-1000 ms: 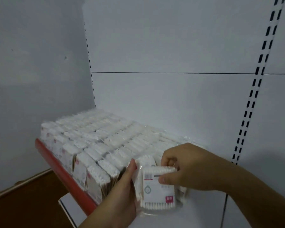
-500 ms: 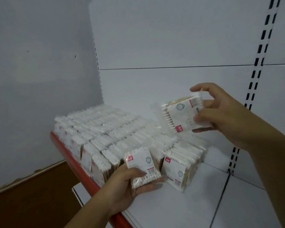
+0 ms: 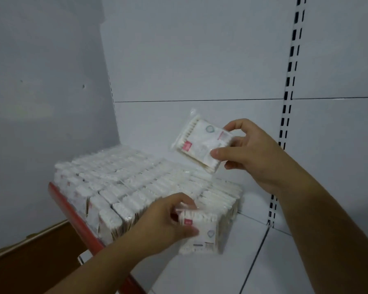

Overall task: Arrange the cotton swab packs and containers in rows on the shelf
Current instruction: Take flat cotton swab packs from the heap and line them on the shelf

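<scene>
Several rows of white cotton swab packs [image 3: 123, 179] stand tightly on the left part of the white shelf [image 3: 274, 264]. My left hand [image 3: 164, 223] grips one upright cotton swab pack [image 3: 202, 232] at the front right end of the rows, against the last row. My right hand [image 3: 246, 149] holds a second cotton swab pack [image 3: 200, 143] tilted in the air above the rows, near the back panel.
The shelf has a red front edge [image 3: 72, 213] and a white back panel [image 3: 200, 60] with a slotted upright [image 3: 289, 81] on the right. A grey wall [image 3: 40, 92] closes the left side. A brown floor [image 3: 36, 257] lies below.
My left hand has pushed its pack right, up against the end of the rows. My right hand has turned its pack flatter and kept it raised.
</scene>
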